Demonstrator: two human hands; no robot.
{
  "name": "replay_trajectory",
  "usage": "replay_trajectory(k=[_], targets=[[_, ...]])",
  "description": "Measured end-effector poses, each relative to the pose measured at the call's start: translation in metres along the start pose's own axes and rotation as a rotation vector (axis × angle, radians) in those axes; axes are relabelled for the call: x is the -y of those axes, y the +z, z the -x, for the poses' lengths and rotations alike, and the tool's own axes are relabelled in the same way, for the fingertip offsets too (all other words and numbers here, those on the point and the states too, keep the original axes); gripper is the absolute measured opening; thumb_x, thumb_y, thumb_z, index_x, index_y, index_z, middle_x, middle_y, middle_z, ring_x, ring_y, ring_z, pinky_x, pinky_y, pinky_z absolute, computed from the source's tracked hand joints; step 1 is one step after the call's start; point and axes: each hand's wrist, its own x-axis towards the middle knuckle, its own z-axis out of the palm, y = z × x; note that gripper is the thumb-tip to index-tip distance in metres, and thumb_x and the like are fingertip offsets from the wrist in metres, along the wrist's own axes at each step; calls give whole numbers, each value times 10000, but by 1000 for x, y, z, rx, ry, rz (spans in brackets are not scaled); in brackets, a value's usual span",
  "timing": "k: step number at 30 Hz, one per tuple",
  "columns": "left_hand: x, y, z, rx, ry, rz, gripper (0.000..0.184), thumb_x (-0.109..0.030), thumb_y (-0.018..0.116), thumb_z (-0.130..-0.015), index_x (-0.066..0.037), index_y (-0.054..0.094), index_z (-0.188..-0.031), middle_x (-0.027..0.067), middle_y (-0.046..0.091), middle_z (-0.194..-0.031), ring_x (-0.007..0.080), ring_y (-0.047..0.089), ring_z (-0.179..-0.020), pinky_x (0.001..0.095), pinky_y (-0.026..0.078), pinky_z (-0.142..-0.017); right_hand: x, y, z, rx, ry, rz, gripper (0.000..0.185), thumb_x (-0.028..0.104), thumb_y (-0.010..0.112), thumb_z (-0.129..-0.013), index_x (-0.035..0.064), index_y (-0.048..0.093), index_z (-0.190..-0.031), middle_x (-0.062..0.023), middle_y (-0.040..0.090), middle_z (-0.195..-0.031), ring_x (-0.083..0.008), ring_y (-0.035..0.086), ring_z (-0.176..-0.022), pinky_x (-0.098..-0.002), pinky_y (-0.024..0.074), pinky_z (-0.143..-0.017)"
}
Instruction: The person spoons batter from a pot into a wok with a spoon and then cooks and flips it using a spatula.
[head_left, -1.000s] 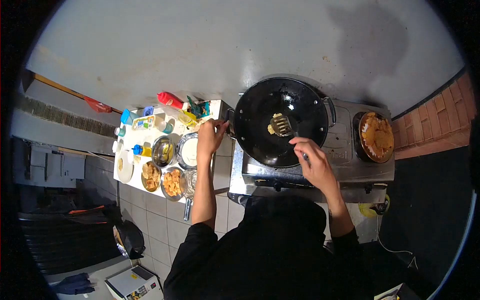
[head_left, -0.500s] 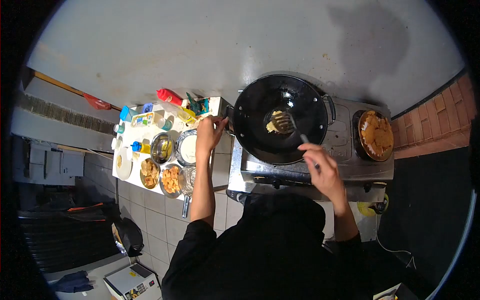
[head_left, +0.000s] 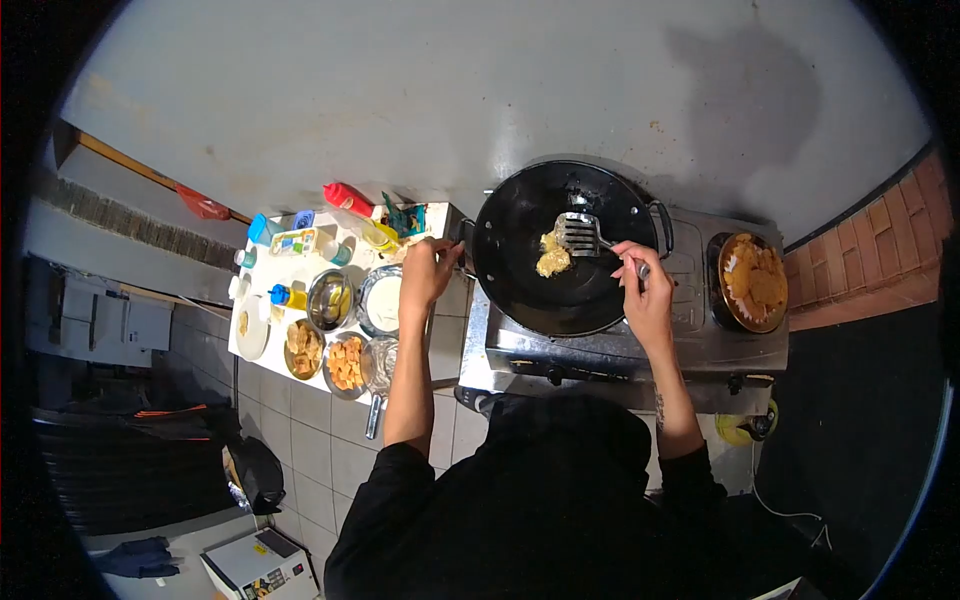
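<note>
A large black wok (head_left: 520, 290) sits on the steel stove (head_left: 690, 345). My left hand (head_left: 425, 272) is closed on the wok's left handle (head_left: 466, 250). In my right hand (head_left: 645, 285) is the handle of a slotted metal spatula (head_left: 579, 234), whose head is over the wok, right beside a small yellowish clump of food (head_left: 552, 262). The clump lies near the middle of the wok.
A pan of orange-brown food (head_left: 755, 283) stands on the stove's right side. On the white table (head_left: 290, 258) at left are a bowl of white stuff (head_left: 383, 303), a bowl of orange cubes (head_left: 345, 364), a red bottle (head_left: 347, 198), and several other containers.
The spatula has moved off the food clump, up and to the right, and its slotted head now shows flat. My right hand has moved slightly upward. The left hand stays at the handle.
</note>
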Motion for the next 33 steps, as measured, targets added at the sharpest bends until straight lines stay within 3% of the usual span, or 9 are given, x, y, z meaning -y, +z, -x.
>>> replay_trajectory(k=[12, 22, 28, 33], targets=[[1, 0, -1, 23, -10, -14, 256, -262, 700, -879, -14, 752, -917, 190, 669, -764, 315, 629, -679, 405, 479, -658, 41, -11, 15, 51, -62, 34, 94, -46, 550, -934, -8, 550, -1021, -117, 671, -1019, -133, 626, -720, -266, 515, -627], [1, -1, 0, 5, 33, -8, 266, -263, 694, -882, -5, 750, -908, 196, 659, -737, 314, 618, -653, 404, 471, -645, 68, -25, 34, 160, -71, 68, 67, -68, 514, -934, -27, 541, -980, -145, 661, -1021, -122, 602, -697, -269, 500, -675], [-1, -2, 1, 20, 8, -4, 279, -266, 686, -887, 5, 747, -907, 190, 649, -710, 314, 621, -639, 404, 466, -635, 67, -28, 24, 92, -91, 125, 108, -63, 549, -921, -15, 544, -1017, -127, 674, -993, -151, 633, -700, -289, 520, -637], [0, 0, 1, 16, -13, 6, 282, -271, 686, -889, 3, 747, -900, 181, 647, -698, 311, 628, -638, 401, 467, -631, 47, -13, 25, -66, 48, 18, 51, -20, 547, -952, -32, 556, -1001, -115, 667, -965, -123, 616, -672, -265, 509, -598]])
